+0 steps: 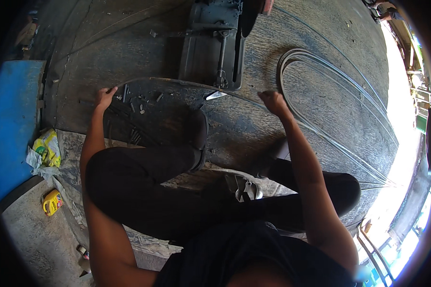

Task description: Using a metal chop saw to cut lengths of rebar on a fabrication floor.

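A long thin metal rod (177, 82) spans the space in front of me, bowed in the fisheye view, passing along the near end of a dark cut-off saw (210, 52). My left hand (104, 98) is closed around its left part, thumb and finger pinching it. On the right, my right hand (274, 102) is curled into a fist where the rod runs in; its fingers partly hide the grip. The saw's vise screw (222, 52) points toward me. Under the rod, beside the saw base, lies a pale triangular piece (216, 95).
Coiled metal rod (281, 71) spreads across the floor at right. Short cut metal pieces (141, 109) litter the floor near my left hand. A blue panel (17, 124), a yellow-green bag (48, 148) and a yellow container (52, 202) are at left. My bent legs occupy the near middle.
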{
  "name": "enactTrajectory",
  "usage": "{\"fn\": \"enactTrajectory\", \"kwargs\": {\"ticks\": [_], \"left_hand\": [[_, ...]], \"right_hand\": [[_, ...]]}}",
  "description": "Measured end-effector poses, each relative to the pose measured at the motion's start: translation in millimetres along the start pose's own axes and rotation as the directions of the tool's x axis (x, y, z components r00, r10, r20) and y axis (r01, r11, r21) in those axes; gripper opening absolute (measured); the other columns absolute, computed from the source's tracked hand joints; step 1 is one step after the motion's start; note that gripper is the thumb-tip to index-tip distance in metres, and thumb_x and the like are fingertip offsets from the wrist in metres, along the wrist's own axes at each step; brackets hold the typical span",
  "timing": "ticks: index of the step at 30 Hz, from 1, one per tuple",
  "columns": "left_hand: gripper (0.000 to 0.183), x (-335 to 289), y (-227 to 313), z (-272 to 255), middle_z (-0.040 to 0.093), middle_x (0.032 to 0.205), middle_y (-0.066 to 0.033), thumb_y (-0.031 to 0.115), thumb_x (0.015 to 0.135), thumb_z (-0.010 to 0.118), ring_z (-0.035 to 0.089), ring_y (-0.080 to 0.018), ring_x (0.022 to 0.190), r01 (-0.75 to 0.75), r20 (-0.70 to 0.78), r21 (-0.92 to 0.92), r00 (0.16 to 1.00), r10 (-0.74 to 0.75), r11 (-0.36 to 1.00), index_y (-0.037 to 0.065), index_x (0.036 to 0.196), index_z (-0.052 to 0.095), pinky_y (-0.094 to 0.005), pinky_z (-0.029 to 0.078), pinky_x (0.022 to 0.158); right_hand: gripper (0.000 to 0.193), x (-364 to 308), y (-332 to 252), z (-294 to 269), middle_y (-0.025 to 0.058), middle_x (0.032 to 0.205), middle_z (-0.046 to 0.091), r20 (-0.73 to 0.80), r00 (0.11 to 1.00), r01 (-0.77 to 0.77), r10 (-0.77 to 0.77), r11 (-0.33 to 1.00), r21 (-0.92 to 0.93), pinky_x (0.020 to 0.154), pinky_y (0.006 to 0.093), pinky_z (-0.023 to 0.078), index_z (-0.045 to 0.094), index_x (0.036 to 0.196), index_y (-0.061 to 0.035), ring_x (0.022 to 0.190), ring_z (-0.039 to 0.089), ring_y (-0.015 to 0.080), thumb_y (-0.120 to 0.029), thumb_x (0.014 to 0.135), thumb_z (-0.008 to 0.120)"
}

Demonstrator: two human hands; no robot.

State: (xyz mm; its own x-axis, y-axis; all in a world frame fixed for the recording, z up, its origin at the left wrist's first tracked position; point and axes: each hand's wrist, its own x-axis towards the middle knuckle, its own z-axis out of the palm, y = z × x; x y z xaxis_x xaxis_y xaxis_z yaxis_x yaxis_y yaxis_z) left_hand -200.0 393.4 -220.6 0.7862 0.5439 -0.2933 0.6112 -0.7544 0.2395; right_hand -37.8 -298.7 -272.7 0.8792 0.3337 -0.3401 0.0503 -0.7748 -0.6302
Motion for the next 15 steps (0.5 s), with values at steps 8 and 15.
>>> {"fn": "enactTrajectory", "kwargs": {"ticks": [8,15], "left_hand": [[0.057,-22.4,-0.9,2.6,0.072,0.109,-0.0189,0.052,0.09,0.068,0.067,-0.0321,0.103,-0.006,-0.143,-0.17,0.989,-0.019,0.985,-0.001,0.111,0.072,-0.0388,0.048,0.092],[0.059,3.9,55.3,-2.9,0.068,0.121,-0.0187,0.054,0.092,0.065,0.063,-0.0335,0.115,-0.044,-0.198,-0.324,0.98,-0.022,0.945,0.003,0.121,0.069,-0.0387,0.046,0.098]], "right_hand": [[0.053,-28.6,-29.3,-19.0,0.0184,0.063,0.062,0.242,0.968,0.067,-0.071,0.997,0.022,0.063,0.041,0.049,0.07,0.078,0.0036,0.059,0.061,0.0253,-0.048,0.09,0.07],[0.053,-16.1,-33.4,-63.7,0.0173,0.057,0.061,-0.103,0.982,0.147,-0.155,0.985,-0.088,0.055,0.0392,0.048,0.071,0.074,0.0022,0.052,0.062,0.0296,-0.05,0.082,0.079]]}}
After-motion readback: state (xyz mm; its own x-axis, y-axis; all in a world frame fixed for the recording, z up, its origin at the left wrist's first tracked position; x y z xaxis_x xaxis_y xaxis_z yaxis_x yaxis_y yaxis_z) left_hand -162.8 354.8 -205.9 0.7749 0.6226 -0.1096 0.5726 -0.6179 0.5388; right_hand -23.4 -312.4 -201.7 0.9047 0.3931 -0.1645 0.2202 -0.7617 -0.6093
